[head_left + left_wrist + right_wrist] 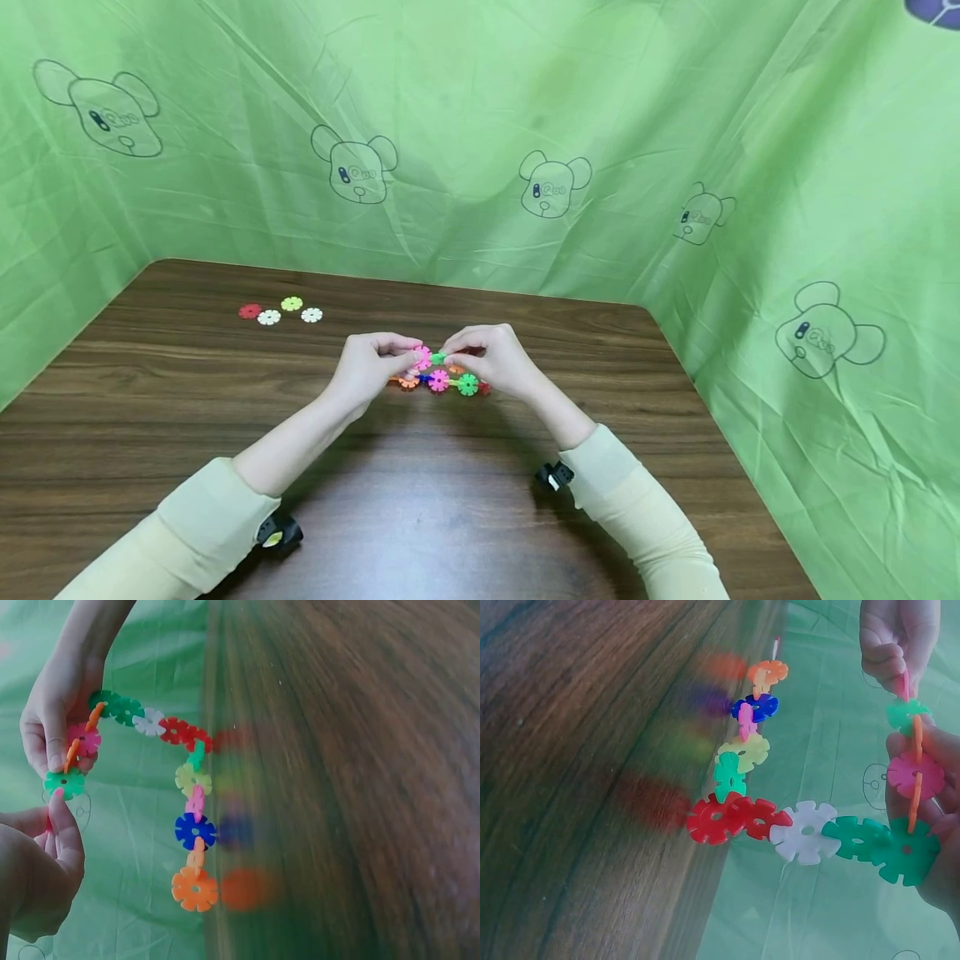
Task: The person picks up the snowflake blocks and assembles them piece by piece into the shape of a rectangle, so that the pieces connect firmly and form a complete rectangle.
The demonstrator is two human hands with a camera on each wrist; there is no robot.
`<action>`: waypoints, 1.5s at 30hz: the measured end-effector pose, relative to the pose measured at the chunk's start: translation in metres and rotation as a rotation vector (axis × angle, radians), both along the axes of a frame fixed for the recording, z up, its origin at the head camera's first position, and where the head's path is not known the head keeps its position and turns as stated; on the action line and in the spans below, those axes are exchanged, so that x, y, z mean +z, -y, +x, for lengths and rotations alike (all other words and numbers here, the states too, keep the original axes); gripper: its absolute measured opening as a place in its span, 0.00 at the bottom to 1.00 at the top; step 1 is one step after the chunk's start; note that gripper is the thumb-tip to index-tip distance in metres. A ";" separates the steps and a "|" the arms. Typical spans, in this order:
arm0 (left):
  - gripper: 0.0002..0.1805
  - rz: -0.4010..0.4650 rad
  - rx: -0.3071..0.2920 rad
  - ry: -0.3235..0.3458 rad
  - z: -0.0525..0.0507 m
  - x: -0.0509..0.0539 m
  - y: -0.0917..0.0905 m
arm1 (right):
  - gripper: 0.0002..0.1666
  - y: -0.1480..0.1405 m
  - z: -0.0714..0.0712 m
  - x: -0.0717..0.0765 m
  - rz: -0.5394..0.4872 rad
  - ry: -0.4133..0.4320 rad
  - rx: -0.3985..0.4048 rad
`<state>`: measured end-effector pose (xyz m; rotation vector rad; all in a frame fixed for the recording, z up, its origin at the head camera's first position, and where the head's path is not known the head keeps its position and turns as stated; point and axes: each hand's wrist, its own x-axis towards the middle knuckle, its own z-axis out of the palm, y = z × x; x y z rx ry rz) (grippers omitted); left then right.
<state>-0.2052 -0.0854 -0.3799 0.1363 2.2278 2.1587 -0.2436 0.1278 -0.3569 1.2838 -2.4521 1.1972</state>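
A pale sleeve (213,512) is nearest. Over the surface (412,517), the left hand (367,367) pinches a pink flower (423,358); the right hand (495,358) pinches the green end (437,358) of the chain (438,381). They seem to be joining — how far in is hard to see. Next needs a straight push.

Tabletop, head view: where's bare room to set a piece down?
Bare tabletop lies between the forearms, and from the right hand to the right edge. Crowded: around the left hand and disc chain; four loose discs sit far left.
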 end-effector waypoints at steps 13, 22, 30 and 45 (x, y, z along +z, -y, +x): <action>0.16 0.122 0.034 0.065 0.001 0.004 -0.006 | 0.02 0.000 0.000 -0.001 -0.058 0.041 -0.029; 0.17 0.192 0.056 0.095 0.002 0.005 -0.011 | 0.03 0.001 0.000 -0.001 -0.096 0.065 -0.043; 0.17 0.197 0.043 0.114 0.001 0.003 -0.010 | 0.02 0.000 0.001 0.001 -0.058 0.077 -0.049; 0.18 -0.224 -0.105 -0.131 -0.014 0.005 0.024 | 0.04 -0.002 -0.003 0.014 0.152 0.044 -0.020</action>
